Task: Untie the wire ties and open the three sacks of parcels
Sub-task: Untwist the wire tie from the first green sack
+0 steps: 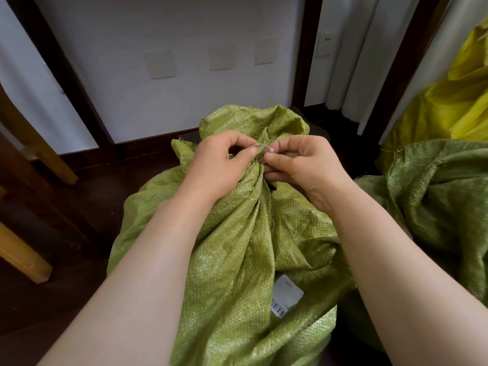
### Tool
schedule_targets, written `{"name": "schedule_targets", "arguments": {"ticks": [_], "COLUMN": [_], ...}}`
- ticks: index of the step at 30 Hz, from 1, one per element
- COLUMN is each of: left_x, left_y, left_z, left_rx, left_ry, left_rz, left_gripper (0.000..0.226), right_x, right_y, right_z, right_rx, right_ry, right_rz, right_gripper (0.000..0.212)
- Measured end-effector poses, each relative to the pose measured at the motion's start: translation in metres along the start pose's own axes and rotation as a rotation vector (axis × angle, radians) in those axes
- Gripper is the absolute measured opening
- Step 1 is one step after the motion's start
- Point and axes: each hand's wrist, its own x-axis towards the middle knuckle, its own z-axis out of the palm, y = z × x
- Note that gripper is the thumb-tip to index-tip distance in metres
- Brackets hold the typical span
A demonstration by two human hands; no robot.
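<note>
A green woven sack [237, 247] stands in front of me, its neck gathered tight with a flared top above. A thin white wire tie [262, 147] runs across the neck. My left hand [219, 165] pinches one end of the tie beside the gathered cloth. My right hand [298, 165] pinches the other end with thumb and forefinger, its lower fingers curled against the neck. A white barcode label [286, 295] sits on the sack's side. A second green sack [443, 196] lies at the right, and a yellow sack [449, 101] stands behind it.
A white wall panel with dark wood frames [307, 48] stands just behind the sack. Wooden chair legs [23, 260] stand at the left on the dark wood floor [52, 299]. A white curtain [369, 48] hangs at the back right.
</note>
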Motion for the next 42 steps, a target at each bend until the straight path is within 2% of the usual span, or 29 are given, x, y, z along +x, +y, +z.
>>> {"name": "schedule_targets", "arguments": {"ticks": [2,6,7,9,11,15,19,25,34,37,42], "left_x": [0.000,-0.001,-0.001,-0.002,-0.002,-0.003,-0.005,-0.006,0.052,0.083,0.142], "left_y": [0.000,0.002,0.003,0.001,-0.001,0.000,0.003,0.020,0.102,0.136,0.198], "left_z": [0.000,-0.001,-0.001,0.000,0.002,0.001,-0.004,0.002,0.026,0.031,0.036], "left_rx": [0.014,-0.057,-0.068,-0.007,0.065,0.108,0.146,0.212,0.387,0.435,0.501], "left_ry": [-0.018,0.026,-0.014,-0.139,-0.177,-0.126,-0.113,-0.089,-0.143,-0.170,-0.091], "left_rz": [0.015,-0.035,-0.048,-0.059,-0.040,-0.072,-0.098,-0.071,0.132,0.199,0.287], "left_gripper": [0.015,0.014,0.020,0.053,0.063,0.057,0.059,0.058,0.048,0.049,0.046], "right_x": [0.000,0.000,0.000,0.000,-0.001,0.001,0.003,0.003,0.006,0.019,0.049], "right_y": [-0.001,-0.004,-0.005,-0.006,-0.007,-0.012,-0.022,-0.032,-0.075,-0.105,-0.167], "right_z": [0.002,0.004,0.004,0.002,0.001,-0.007,-0.020,-0.031,-0.040,-0.048,-0.078], "right_rx": [-0.013,0.013,0.041,0.090,0.128,0.250,0.465,0.640,0.718,0.615,0.375], "right_ry": [0.008,0.041,0.056,0.073,0.099,0.313,0.530,0.722,0.774,0.771,0.789], "right_rz": [-0.008,0.018,0.035,0.063,0.063,0.012,-0.075,-0.205,-0.298,-0.335,-0.501], "right_gripper": [0.014,0.017,0.016,0.013,0.012,0.013,0.011,0.008,0.002,0.010,0.016]}}
